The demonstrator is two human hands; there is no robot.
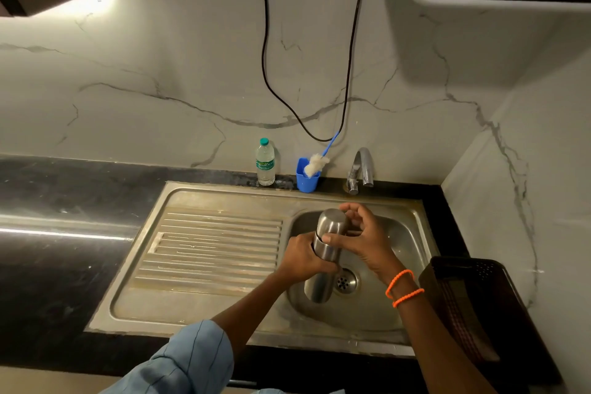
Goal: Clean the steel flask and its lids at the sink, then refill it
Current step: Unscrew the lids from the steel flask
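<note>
Over the steel sink point(224, 198), left hand point(302, 261) grips the flask point(323, 265); right hand point(358, 237) clasps its cap point(332, 221) (twist squarely, body steady).

brushed steel flask point(323, 253), dull stained steel sink point(204, 265), glossy black counter point(64, 233).

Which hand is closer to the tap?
Right. The right hand grips the flask's cap just below the tap; the left hand holds the flask lower, farther away.
</note>
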